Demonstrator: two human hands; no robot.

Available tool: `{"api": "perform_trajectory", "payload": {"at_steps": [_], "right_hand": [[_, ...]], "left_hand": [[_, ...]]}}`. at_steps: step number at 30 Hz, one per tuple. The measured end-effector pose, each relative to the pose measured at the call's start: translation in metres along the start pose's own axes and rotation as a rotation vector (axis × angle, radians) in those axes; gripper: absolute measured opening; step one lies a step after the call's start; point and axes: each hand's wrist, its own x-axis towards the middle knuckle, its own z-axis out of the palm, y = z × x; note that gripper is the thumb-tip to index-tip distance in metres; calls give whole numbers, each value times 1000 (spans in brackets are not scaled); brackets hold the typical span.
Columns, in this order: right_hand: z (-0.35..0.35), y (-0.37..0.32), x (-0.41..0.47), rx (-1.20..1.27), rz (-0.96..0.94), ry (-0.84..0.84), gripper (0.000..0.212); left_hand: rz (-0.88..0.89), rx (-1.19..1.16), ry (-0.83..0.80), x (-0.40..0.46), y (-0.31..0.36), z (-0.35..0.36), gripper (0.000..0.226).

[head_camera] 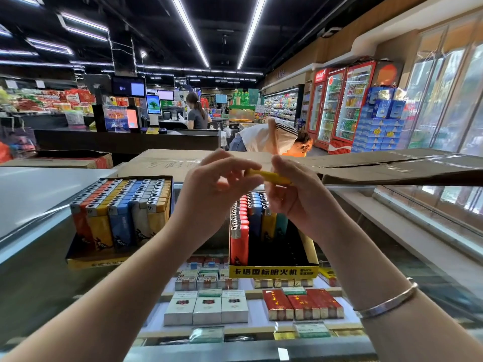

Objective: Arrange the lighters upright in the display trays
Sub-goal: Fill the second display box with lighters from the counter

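- Our left hand (217, 178) is raised above the glass counter (39, 270); its fingers are curled and its fingertips pinch the near end of a yellow lighter (269, 176); the exact finger contacts are blurred.
- Our right hand (295, 194) pinches the other end of the same yellow lighter between thumb and curled fingers; the lighter lies roughly level, tilted slightly down to the right, held in the air between both hands and above the right display tray (273, 270); a silver bangle (386, 301) circles the right wrist.
- The right display tray stands on the counter below our hands; it is partly filled; a row of red lighters (239, 231) stands upright along its left side, with blue, yellow and teal lighters upright further back; its near right part shows a bare dark floor.
- The yellow front lip of this tray carries black Chinese print, which we read as 卡塔国标明火机; the smaller characters beside it are too small to read.
- The left display tray (91, 261) sits well to the left; it is packed with upright lighters (122, 202) in orange, yellow, blue and white rows; the print on their bodies is illegible.
- Under the glass, cigarette packs (206, 308) stand in rows; their labels cannot be read.
- A flattened cardboard sheet (392, 165) lies behind our hands; red drink coolers (337, 105) stand at the far right.
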Motion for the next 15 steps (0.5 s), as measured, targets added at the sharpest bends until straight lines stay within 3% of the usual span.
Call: {"api": "perform_trajectory", "payload": {"at_steps": [3, 8, 12, 15], "right_hand": [[-6, -1, 2, -57, -31, 110, 19], [-26, 1, 6, -514, 13, 436, 8], [-38, 5, 5, -646, 259, 414, 5], [-37, 7, 5, -632, 311, 362, 8]], "left_hand": [[-36, -45, 73, 2, -1, -5, 17], [-135, -56, 9, 2, -2, -3, 23], [-104, 161, -141, 3, -3, 6, 15], [-47, 325, -195, 6, -4, 14, 20]]}}
